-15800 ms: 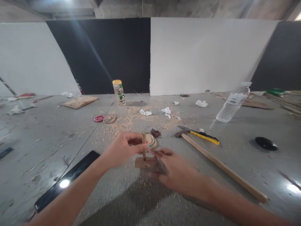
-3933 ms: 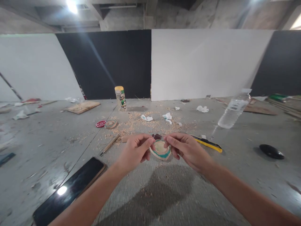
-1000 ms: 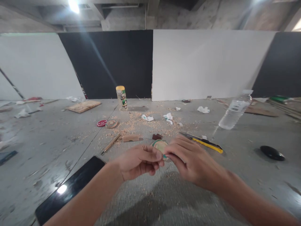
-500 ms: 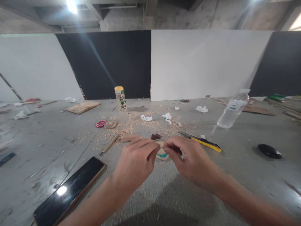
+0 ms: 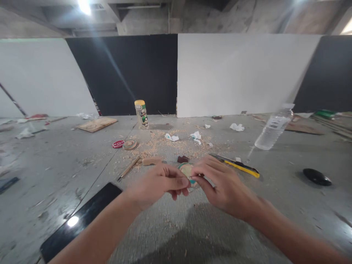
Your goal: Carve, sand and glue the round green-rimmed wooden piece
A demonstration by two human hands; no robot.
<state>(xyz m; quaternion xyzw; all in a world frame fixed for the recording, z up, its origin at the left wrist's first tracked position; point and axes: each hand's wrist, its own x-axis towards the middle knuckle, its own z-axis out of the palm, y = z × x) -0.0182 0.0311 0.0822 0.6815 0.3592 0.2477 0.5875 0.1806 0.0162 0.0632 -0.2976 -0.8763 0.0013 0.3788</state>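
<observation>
The left hand (image 5: 162,182) has rolled thumb-up, its fingertips pinched against the right hand's (image 5: 221,183), any held piece indiscernible, before the teal-edged disc (image 5: 186,168): seemingly fine fingerwork, calling for steadiness.

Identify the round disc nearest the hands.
The cream disc with teal edging, partly hidden by the left hand and right hand; the red disc and tan disc lie side by side, farther off left.
</observation>
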